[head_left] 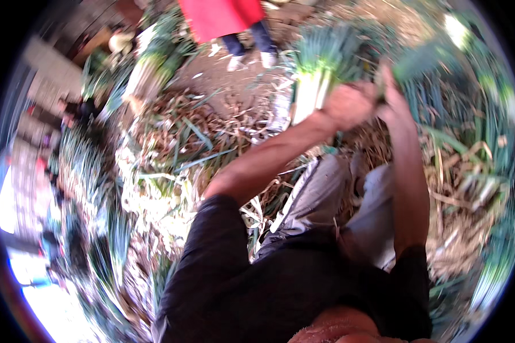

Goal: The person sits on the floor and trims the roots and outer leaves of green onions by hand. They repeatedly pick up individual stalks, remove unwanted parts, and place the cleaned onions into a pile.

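Note:
My left hand (352,106) is curled in front of me, blurred by motion. Close beside it, my right hand (391,92) is raised with its fingers pointing up. A blurred green onion (425,63) spreads its green leaves to the upper right from my right hand; its stalk is mostly lost between the two hands. What my left fingers touch is too blurred to make out. Just beyond my left hand lies a thick bundle of green onions (311,83), white stalks towards me and green tops pointing away.
Dry peelings (184,137) cover the ground to the left. Another onion bundle (148,73) leans at upper left. A person in a red apron (223,19) stands ahead. More onions (437,103) lie to the right. Stacked blocks or crates (51,73) line the far left.

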{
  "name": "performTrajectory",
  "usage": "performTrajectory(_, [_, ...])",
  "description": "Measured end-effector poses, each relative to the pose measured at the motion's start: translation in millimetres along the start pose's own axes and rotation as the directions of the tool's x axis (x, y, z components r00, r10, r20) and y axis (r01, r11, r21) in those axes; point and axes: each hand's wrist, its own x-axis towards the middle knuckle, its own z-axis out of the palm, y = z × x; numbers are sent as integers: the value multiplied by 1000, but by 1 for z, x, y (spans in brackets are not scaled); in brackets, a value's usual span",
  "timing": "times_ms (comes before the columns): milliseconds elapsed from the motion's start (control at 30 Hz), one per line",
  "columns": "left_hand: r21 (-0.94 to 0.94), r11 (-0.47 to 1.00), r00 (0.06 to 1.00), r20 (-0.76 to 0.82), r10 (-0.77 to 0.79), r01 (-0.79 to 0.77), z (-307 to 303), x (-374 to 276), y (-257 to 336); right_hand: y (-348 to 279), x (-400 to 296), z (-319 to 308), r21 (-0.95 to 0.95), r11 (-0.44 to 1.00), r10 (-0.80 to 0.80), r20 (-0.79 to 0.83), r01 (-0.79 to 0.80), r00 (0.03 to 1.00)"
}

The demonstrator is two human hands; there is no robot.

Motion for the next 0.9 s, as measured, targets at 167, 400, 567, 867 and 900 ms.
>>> performTrajectory(167, [37,999,987,161,-26,20,-41,-76,-2,-16,13,-7,-75,993,-100,-138,90,985])
performTrajectory(400, [82,992,871,476,-120,92,-17,-323,-62,-45,-5,-9,-124,932,-354,-110,341,929])
performTrajectory(567, [405,864,-7,906,-422,298,-37,-434,-111,-44,-11,-1,-81,890,-448,39,450,893])
performTrajectory(867, [-586,641,869,332,-367,495,-58,-97,-37,-25,7,11,158,919,-384,164,361,909])
performTrajectory(900, [-673,616,908,231,-350,409,-63,-70,-29,-24,7,13,202,933,-336,198,297,921])
